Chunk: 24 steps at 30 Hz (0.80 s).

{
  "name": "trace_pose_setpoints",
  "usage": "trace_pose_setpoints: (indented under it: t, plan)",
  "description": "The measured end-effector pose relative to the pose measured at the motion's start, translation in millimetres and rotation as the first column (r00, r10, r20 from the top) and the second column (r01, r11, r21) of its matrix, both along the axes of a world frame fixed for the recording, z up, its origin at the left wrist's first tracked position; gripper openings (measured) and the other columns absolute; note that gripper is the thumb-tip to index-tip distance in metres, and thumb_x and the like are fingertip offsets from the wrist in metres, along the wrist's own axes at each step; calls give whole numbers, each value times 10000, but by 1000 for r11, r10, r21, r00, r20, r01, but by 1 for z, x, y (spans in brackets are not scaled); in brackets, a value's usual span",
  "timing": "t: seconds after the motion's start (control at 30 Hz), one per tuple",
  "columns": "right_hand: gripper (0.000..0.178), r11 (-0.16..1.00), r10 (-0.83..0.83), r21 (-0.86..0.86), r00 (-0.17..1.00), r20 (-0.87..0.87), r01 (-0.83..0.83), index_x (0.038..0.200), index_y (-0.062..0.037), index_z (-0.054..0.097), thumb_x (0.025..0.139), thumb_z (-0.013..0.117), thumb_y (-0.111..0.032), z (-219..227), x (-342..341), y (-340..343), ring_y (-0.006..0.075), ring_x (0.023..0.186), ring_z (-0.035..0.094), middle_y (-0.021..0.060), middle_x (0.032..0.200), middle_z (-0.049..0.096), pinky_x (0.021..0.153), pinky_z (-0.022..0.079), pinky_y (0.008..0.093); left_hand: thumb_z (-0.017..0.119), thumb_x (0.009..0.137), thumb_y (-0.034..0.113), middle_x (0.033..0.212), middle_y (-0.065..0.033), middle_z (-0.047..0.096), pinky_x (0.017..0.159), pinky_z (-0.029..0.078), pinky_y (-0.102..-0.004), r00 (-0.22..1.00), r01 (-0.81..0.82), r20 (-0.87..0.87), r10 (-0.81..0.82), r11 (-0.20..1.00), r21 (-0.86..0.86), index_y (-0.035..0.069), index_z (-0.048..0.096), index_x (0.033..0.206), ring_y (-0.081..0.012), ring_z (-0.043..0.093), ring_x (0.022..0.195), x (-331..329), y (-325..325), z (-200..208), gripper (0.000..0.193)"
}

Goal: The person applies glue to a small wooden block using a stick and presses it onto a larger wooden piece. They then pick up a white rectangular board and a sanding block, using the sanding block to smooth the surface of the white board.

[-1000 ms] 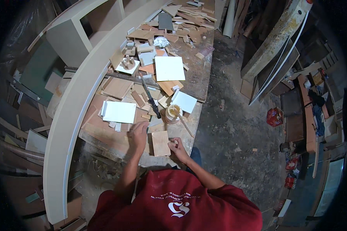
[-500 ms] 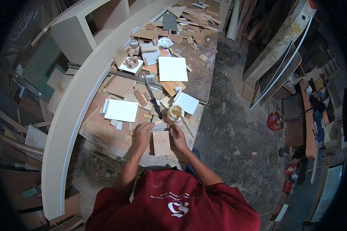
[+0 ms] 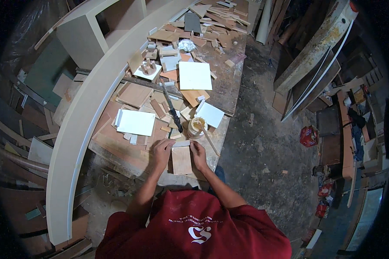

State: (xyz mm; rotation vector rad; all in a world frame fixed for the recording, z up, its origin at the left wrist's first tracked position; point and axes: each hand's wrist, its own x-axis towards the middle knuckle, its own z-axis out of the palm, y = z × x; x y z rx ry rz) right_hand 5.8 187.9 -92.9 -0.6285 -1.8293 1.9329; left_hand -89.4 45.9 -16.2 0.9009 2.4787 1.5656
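Near the bench's front edge lies a small rectangular wooden board. Along its far edge sits a short pale strip, apparently touching it. My left hand grips the strip's left end with bent fingers. At the other end, my right hand holds the strip between closed fingers. Just beyond my right hand stands an open pot of yellowish glue with a stick leaning out of it. A dark, long-shafted tool lies beyond my left hand.
White panels and wood offcuts crowd the workbench. A long curved panel rises along its left side. A red container rests on the floor to the right, near a leaning post.
The pale strip has come nearer to me and now lies level along the board's far edge. My right hand has shifted slightly with it, while my left hand stays almost in place.
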Motion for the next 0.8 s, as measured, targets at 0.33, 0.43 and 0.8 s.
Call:
trace_pose_setpoints:
  t: [0.33,0.43,0.8]
  plan:
    - [287,997,-18,-68,999,28,20,1100,49,597,973,496,-188,4,2,-5,147,931,573,92,1002,646,858,434,277,599,850,56,936,-152,666,793,497,-356,1000,-12,-9,12,1000,11,-20,667,957,-290,635,880,6,-3,6,148]
    - [272,997,-16,-73,999,38,19,1082,52,600,970,495,-173,8,3,-5,148,921,574,96,993,648,856,434,278,591,855,54,933,-152,664,785,499,-357,1000,-11,-8,11,1000,7,-22,665,951,-292,635,877,6,-4,9,143]
    - [284,991,-53,-122,997,64,60,1077,64,590,966,474,-171,9,4,-13,168,911,569,118,974,642,854,429,292,581,885,109,939,-149,664,790,492,-344,1000,-2,22,2,1000,5,-18,660,980,-272,636,875,5,-7,2,177]
